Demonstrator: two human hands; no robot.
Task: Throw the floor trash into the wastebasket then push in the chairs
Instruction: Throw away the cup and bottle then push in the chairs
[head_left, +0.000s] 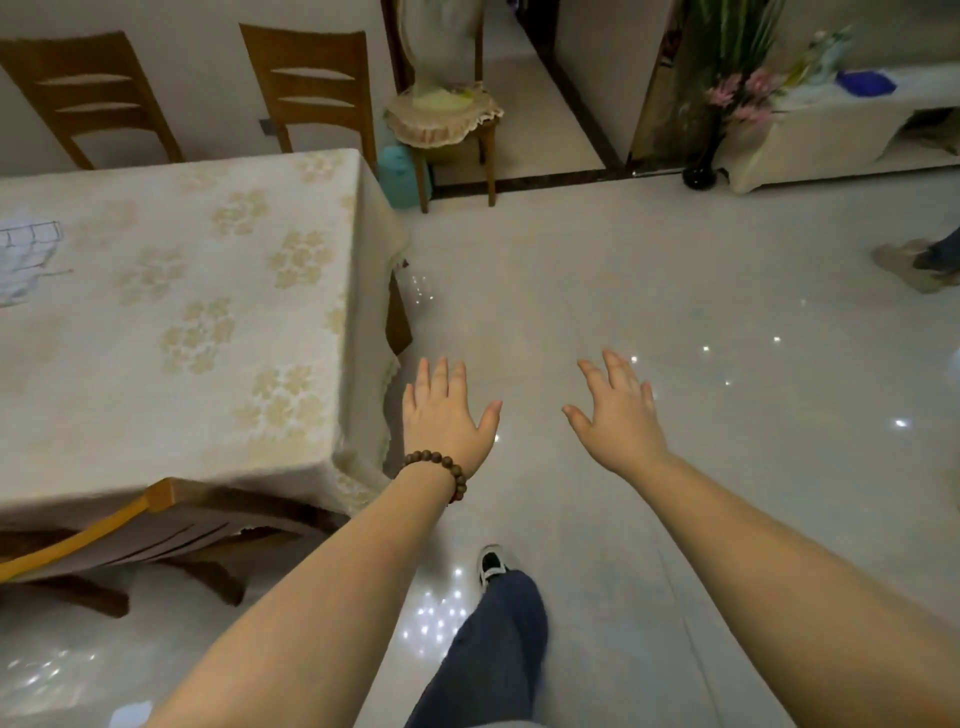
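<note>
We see the glossy pale tile floor (649, 270) spread widest, mirroring pinpoints of light. At left stands the rectangular surface (171, 322), draped in a cream cloth woven with faded floral clusters. Two slatted wooden chairs (311, 88) back against the far wall behind it; a third chair (130, 525), with a curved amber rail, sits tucked at the near edge. A clear plastic bottle (422, 291), crumpled-looking and hard to make out, lies on the floor just beside the surface's far corner leg. Our left hand (444, 415), a brown beaded bracelet (436, 470) on its wrist, and our right hand (618, 410) hover palm-down, fingers straight and spread apart, holding nothing.
</note>
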